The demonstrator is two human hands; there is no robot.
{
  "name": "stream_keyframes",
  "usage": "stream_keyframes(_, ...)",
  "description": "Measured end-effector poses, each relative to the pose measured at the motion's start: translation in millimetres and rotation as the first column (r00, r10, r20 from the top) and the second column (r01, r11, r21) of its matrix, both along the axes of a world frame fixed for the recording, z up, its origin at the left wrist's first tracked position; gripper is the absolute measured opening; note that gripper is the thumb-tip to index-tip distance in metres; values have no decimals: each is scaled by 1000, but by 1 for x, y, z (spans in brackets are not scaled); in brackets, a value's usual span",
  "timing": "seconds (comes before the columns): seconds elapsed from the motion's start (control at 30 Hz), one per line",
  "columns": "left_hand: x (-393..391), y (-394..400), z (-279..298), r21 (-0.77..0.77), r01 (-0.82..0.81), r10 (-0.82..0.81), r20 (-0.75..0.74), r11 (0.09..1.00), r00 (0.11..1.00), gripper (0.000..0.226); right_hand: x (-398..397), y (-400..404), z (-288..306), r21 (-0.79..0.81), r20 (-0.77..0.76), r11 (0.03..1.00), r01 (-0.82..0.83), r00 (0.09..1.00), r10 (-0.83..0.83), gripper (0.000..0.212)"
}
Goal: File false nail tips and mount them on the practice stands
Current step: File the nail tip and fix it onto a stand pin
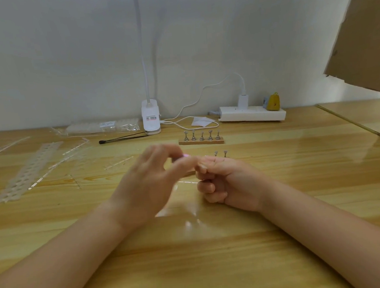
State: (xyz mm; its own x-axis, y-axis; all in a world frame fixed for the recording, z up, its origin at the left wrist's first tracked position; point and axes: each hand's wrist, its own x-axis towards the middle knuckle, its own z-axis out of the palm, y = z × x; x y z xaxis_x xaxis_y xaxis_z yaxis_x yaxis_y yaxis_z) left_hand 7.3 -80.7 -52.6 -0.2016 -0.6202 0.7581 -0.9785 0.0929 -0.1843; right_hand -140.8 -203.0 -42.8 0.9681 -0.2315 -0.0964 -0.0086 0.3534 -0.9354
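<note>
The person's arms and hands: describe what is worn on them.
Nothing is worn. Both forearms are bare up to the frame's edge, with no sleeves showing. The left hand and right hand carry no gloves, rings, watch or bracelets. The fingernails look short and unpainted.

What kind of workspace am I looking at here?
Probably a home or hobby nail-practice desk: a wooden table against a plain wall, a clip-on lamp, a power strip, and a wooden practice stand with metal holders.

Two bare forearms, no sleeves, left hand (146, 182), right hand (230, 181), short unpainted nails, no rings
</note>
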Motion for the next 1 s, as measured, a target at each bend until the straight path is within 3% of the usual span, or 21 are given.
stream_keyframes(0.07, 5, 2, 2, -11, -63, 62, -100, 998, 993, 58, 1, 1, 0, 14, -10, 1000, 7, 1000, -7, 11)
stream_keyframes(0.1, 3, 2, 3, -40, -22, 18, -92, 999, 996, 56, 1, 1, -1, 13, -12, 1000, 8, 1000, -7, 10)
stream_keyframes(0.23, -16, 0, 1, -62, 170, -163, 104, 983, 981, 47, 0, 2, 1, -83, -2, 996, -18, 1000, 18, 5)
stream_keyframes(0.37, 1, 1, 3, -26, -52, 50, -56, 998, 997, 60, -1, 2, 1, -47, -15, 999, 2, 1000, -3, 12)
stream_keyframes(0.43, 3, 3, 6, -79, -47, 39, -103, 996, 994, 59, 0, 3, 1, -48, -15, 999, 2, 1000, -3, 13)
stream_keyframes(0.53, -13, 2, 5, -98, 148, -141, 74, 984, 987, 47, 0, 3, 1, -65, -6, 998, -9, 1000, 9, 6)
stream_keyframes(0.6, -15, 2, 2, -31, 151, -146, 121, 988, 982, 46, 0, 2, 2, -106, -12, 994, -22, 1000, 21, 2)
stream_keyframes(0.7, 2, 2, 3, 44, -132, 134, -61, 990, 989, 44, 0, 3, 1, -44, -35, 999, 19, 999, -20, 12)
stream_keyframes(0.8, 14, 0, 1, 223, -399, 444, -210, 889, 871, 47, 1, 3, 0, 0, -21, 998, 65, 998, -65, 14)
stream_keyframes(0.9, 13, -3, -6, 330, -448, 528, -213, 831, 822, 42, 2, 3, -1, 10, -21, 994, 108, 994, -108, 18)
stream_keyframes(1.0, 14, -4, -7, 319, -466, 542, -212, 825, 813, 33, 4, 3, -1, -5, -21, 992, 124, 992, -124, 22)
